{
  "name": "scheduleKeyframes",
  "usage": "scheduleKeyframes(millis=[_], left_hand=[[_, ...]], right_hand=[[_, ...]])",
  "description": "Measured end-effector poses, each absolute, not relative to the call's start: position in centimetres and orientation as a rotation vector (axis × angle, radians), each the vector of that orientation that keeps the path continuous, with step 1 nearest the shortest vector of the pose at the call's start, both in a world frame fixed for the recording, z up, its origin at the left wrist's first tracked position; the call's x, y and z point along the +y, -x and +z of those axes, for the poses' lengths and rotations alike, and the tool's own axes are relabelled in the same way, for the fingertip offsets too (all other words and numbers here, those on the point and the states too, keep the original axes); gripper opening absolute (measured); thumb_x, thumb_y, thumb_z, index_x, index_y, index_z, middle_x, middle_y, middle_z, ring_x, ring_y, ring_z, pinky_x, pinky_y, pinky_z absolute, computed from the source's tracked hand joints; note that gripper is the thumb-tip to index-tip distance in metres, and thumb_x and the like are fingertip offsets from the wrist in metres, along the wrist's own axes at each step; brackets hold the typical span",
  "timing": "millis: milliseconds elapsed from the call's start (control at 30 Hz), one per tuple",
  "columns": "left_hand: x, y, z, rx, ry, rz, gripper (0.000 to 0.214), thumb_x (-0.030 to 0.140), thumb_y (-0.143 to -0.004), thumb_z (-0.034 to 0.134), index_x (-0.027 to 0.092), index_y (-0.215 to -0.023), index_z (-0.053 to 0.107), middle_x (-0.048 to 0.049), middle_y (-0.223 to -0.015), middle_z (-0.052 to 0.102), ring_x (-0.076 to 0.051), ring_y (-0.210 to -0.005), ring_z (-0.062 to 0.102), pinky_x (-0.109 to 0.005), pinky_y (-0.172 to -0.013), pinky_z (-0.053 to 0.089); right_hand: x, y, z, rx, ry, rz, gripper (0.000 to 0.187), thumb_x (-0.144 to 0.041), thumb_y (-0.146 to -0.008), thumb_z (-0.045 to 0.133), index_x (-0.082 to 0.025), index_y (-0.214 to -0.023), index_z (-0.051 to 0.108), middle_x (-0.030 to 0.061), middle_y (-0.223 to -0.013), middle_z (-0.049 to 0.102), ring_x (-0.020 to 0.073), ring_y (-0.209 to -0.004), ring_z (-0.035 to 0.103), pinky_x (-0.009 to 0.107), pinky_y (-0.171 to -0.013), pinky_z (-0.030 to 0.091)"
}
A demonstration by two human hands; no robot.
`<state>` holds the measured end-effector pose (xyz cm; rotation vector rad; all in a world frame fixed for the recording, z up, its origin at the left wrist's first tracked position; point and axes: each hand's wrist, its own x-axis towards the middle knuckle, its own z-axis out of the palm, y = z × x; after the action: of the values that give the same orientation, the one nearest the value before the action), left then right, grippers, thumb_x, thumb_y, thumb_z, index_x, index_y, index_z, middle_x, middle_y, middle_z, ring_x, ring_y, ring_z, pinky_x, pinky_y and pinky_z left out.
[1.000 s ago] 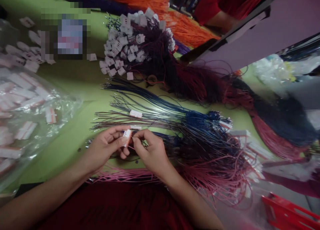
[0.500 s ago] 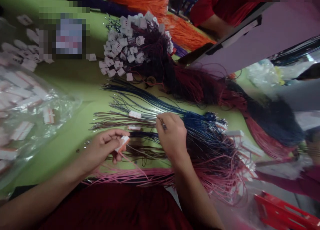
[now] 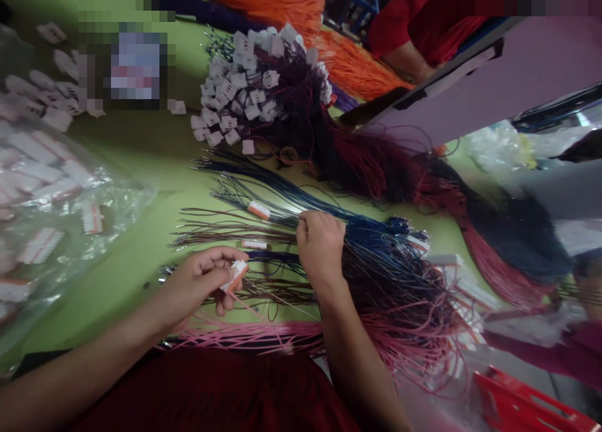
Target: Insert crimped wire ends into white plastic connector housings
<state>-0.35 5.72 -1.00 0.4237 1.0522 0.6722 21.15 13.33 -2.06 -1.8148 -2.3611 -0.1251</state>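
Note:
My left hand pinches a white connector housing with an orange strip, held at a tilt. A pink wire runs out of its lower end. Over the spread wires, my right hand is closed, with thumb and forefinger pinched on a wire among the brown wires; its fingertips are partly hidden. Another white and orange housing lies on the wires left of that hand. Below it rests one more housing, showing a row of holes. Dark blue wires fan out above.
A heap of white plugs on dark red and black wires lies at the back. Pink wires run along the near edge. At left is a clear bag of housings. A grey panel and another person's arm are at upper right.
The loose housing on the wires has turned, now showing its orange strip. Some brown wires beneath it have spread upward. My right hand has shifted slightly; my left still holds its housing.

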Motion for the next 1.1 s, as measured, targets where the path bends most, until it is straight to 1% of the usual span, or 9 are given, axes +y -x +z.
scheduleKeyframes(millis=[333,433,533,633,700,767,833,967,1100], left_hand=[[5.7,0.1,-1.1,1.058,-0.426,0.689,0.023,0.022,-0.075,0.061,0.017,-0.097,0.059,0.0022,-0.068,0.06,-0.009,-0.046,0.056,-0.021,-0.043,0.042],[5.6,0.2,-1.2,1.066,-0.421,0.705,0.025,0.023,-0.075,0.062,0.017,-0.099,0.058,0.002,-0.069,0.062,-0.009,-0.047,0.057,-0.022,-0.045,0.044],[5.7,0.2,-1.4,1.085,-0.418,0.741,0.028,0.025,-0.075,0.063,0.016,-0.101,0.058,0.0018,-0.068,0.062,-0.01,-0.048,0.058,-0.023,-0.046,0.046],[5.8,0.0,-1.5,1.09,-0.427,0.763,0.033,0.028,-0.075,0.065,0.016,-0.105,0.058,0.0015,-0.067,0.062,-0.011,-0.05,0.059,-0.023,-0.047,0.046],[5.8,-0.1,-1.5,1.084,-0.421,0.783,0.035,0.03,-0.075,0.067,0.017,-0.106,0.058,0.002,-0.066,0.062,-0.011,-0.052,0.059,-0.022,-0.048,0.047],[5.8,-0.1,-1.5,1.082,-0.404,0.817,0.035,0.031,-0.075,0.067,0.018,-0.106,0.058,0.0025,-0.067,0.062,-0.01,-0.053,0.058,-0.022,-0.05,0.048],[5.8,-0.1,-1.5,1.085,-0.402,0.854,0.033,0.032,-0.076,0.067,0.018,-0.105,0.058,0.0025,-0.069,0.063,-0.009,-0.054,0.059,-0.022,-0.052,0.048],[5.7,0.1,-1.6,1.091,-0.4,0.894,0.033,0.028,-0.076,0.067,0.017,-0.106,0.059,0.0019,-0.069,0.063,-0.01,-0.055,0.061,-0.021,-0.051,0.048],[5.7,0.0,-1.8,1.078,-0.352,0.897,0.031,0.026,-0.077,0.066,0.017,-0.106,0.059,0.0003,-0.072,0.065,-0.01,-0.055,0.061,-0.021,-0.05,0.047]], right_hand=[[13.3,-20.8,-2.0,-2.33,1.875,-0.076,0.017,-0.016,-0.086,0.052,-0.019,-0.074,0.064,0.0059,-0.083,0.066,0.0203,-0.082,0.052,0.032,-0.073,0.029],[13.5,-21.2,-1.9,-2.189,1.851,-0.019,0.016,-0.014,-0.083,0.051,-0.018,-0.074,0.063,0.0051,-0.084,0.067,0.0196,-0.082,0.054,0.032,-0.074,0.032],[13.2,-21.1,-0.9,-2.025,1.819,0.113,0.012,-0.013,-0.079,0.052,-0.019,-0.075,0.062,0.0026,-0.075,0.066,0.018,-0.075,0.057,0.032,-0.074,0.037],[11.7,-19.5,1.0,-2.012,1.62,0.401,0.01,-0.016,-0.08,0.055,-0.02,-0.08,0.064,0.0015,-0.077,0.068,0.0159,-0.073,0.06,0.029,-0.074,0.043],[10.2,-17.7,2.3,-2.1,1.368,0.73,0.01,-0.018,-0.082,0.056,-0.02,-0.083,0.066,0.0013,-0.081,0.07,0.0137,-0.073,0.062,0.025,-0.07,0.046],[9.0,-16.2,2.9,-2.129,1.176,1.104,0.013,-0.018,-0.083,0.055,-0.021,-0.082,0.068,-0.0002,-0.076,0.07,0.0115,-0.069,0.063,0.022,-0.066,0.048],[8.3,-15.6,2.7,-2.047,1.195,1.268,0.016,-0.017,-0.083,0.054,-0.02,-0.081,0.069,-0.001,-0.071,0.07,0.0107,-0.064,0.063,0.021,-0.063,0.048],[8.2,-16.7,0.9,-1.979,1.476,0.997,0.012,-0.017,-0.08,0.057,-0.019,-0.078,0.069,0.0005,-0.07,0.07,0.0123,-0.062,0.062,0.022,-0.059,0.047],[8.2,-17.5,0.1,-2.076,1.532,0.848,0.01,-0.016,-0.079,0.057,-0.018,-0.075,0.066,0.0001,-0.067,0.068,0.0111,-0.057,0.059,0.021,-0.056,0.043]])
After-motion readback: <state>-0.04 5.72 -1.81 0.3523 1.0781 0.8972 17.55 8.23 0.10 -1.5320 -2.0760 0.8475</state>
